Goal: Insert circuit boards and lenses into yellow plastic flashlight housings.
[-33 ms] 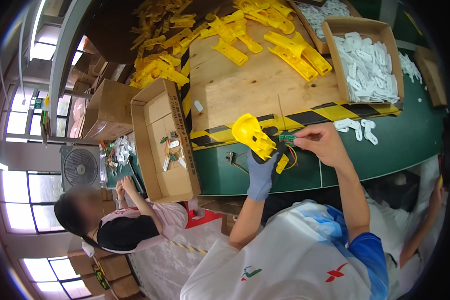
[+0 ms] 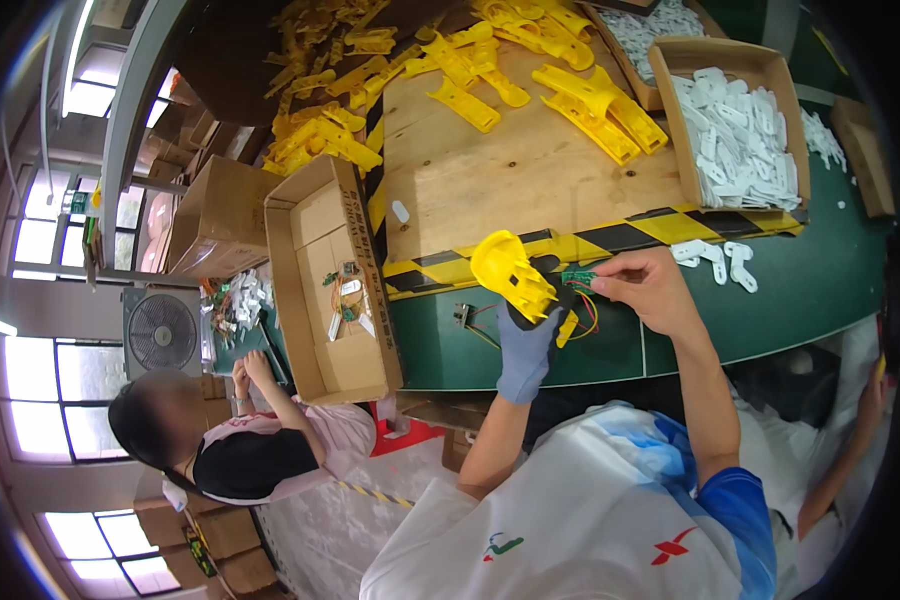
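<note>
My left hand [image 2: 527, 350], in a grey-blue glove with black fingers, is closed round a yellow plastic shell [image 2: 508, 272] above the green tabletop's near edge. Bare, my right hand [image 2: 658, 295] pinches a small green circuit board [image 2: 577, 280] between thumb and fingertips, just right of the shell. Thin red and yellow wires [image 2: 595, 318] loop down from the board toward the left hand. To the left of the glove, a small dark component [image 2: 462, 314] with wires lies on the tabletop. The glove hides part of the shell and where the wires end.
A wooden board [image 2: 530, 150] edged in black-yellow tape bears yellow shells [image 2: 600, 110]. White parts fill a carton [image 2: 802, 160]; several more [image 2: 705, 258] lie near it. A shallow carton [image 2: 310, 240] on the left holds wired pieces. Another person [image 2: 260, 445] works at far left.
The surroundings and the yellow shell sit very slightly further right in the picture. Both hands keep the same hold.
</note>
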Demonstrator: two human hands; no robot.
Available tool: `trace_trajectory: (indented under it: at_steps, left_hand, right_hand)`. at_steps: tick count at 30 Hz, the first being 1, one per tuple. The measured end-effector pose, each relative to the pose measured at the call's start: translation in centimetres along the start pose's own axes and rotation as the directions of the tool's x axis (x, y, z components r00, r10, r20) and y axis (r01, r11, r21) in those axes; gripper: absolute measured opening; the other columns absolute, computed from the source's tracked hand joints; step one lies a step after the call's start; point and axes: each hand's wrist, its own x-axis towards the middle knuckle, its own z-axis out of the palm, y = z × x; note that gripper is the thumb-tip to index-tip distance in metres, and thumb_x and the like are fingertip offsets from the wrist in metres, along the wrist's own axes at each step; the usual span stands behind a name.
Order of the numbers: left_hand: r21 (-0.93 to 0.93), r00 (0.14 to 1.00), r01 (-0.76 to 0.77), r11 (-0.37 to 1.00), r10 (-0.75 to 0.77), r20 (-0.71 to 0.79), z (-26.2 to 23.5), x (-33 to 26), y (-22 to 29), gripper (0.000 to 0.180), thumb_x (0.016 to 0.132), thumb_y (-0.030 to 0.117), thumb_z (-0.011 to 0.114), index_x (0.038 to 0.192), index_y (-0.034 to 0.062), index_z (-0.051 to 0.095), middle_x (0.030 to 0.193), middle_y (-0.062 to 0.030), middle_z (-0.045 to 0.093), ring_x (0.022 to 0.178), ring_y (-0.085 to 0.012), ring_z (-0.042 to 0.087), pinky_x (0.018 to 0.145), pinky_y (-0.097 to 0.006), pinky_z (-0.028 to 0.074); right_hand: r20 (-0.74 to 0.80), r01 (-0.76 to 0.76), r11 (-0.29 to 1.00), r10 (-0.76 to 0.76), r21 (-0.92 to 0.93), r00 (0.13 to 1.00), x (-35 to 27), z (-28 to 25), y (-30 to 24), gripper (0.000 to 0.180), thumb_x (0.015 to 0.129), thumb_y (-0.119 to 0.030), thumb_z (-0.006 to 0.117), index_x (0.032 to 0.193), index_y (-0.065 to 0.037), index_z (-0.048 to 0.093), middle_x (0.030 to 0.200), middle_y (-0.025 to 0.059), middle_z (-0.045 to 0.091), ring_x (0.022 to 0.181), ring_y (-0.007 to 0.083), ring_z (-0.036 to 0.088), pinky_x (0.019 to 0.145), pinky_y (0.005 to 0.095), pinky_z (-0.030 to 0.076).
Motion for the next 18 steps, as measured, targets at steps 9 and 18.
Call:
trace_trajectory:
  at_steps: [9,18]
  left_hand:
    - [0.1,0.97,0.071,0.992,-0.092,0.223,-0.6,1.3,0.5,0.054,0.079,0.006,0.075,0.126,0.0054,0.048,0.106,-0.0072,0.062,0.081,-0.0162,0.064,0.071,-0.03,0.054]
    - [-0.131,0.9,0.356,0.925,-0.301,0.315,-0.2,0.8,1.0,0.046,0.101,0.043,0.044,0.124,0.0044,0.05,0.1,-0.0117,0.064,0.071,-0.0238,0.068,0.058,-0.032,0.056]
  right_hand:
    - [-0.079,0.1,0.995,-0.098,0.024,0.992,0.0,-0.5,-1.6,0.016,0.083,-0.004,0.074,0.096,0.005,0.071,0.081,0.0036,0.069,0.073,0.0054,0.062,0.066,0.0188,0.051]
    - [-0.047,0.058,0.995,-0.054,0.076,0.997,0.8,1.6,-1.2,0.016,0.085,-0.007,0.073,0.096,0.004,0.071,0.082,0.0035,0.069,0.072,0.0051,0.061,0.065,0.0181,0.049]
